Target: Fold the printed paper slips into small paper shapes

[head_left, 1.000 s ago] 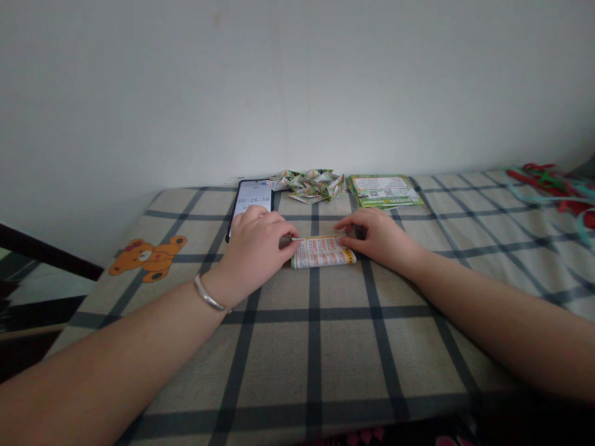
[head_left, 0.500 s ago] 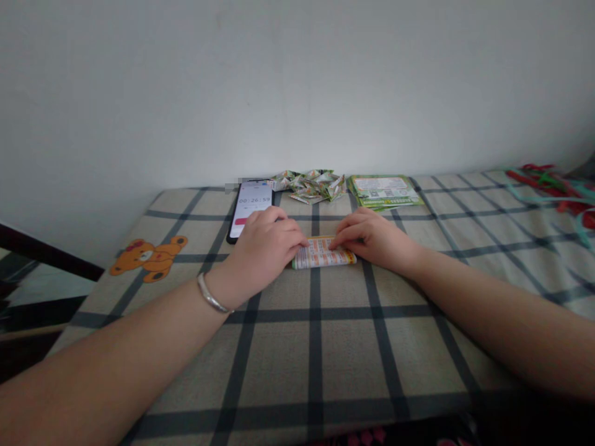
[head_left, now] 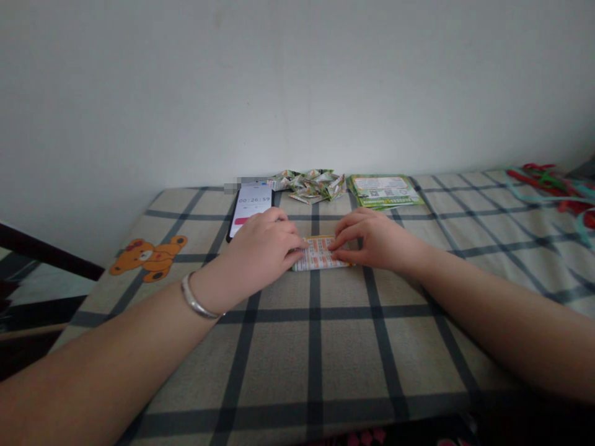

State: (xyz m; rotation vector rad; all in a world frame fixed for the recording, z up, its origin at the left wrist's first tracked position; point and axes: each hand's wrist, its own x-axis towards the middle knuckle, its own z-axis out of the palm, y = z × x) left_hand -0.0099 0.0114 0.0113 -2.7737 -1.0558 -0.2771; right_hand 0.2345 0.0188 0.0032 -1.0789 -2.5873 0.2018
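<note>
A small folded printed paper [head_left: 318, 254], white with orange blocks and a yellow edge, lies flat on the checked tablecloth in front of me. On its left end my left hand [head_left: 264, 243], with a silver bangle at the wrist, presses with curved fingers and thumb. My right hand [head_left: 372, 240] holds the right end down, its thumb and fingertips resting on the paper a little apart. Both hands cover the ends of the paper, so its corners are partly hidden.
A phone [head_left: 251, 201] showing a timer lies behind my left hand. Several folded paper pieces [head_left: 313, 186] are heaped near the wall. Right of them is a stack of green printed sheets [head_left: 385, 191]. Red and teal straps [head_left: 558, 189] lie far right. A bear picture [head_left: 149, 259] marks the cloth's left.
My right thumb has moved toward me across the paper, and its fingers are spread wider. My left hand has shifted slightly, its bangle now farther left. The paper looks slightly deeper from front to back.
</note>
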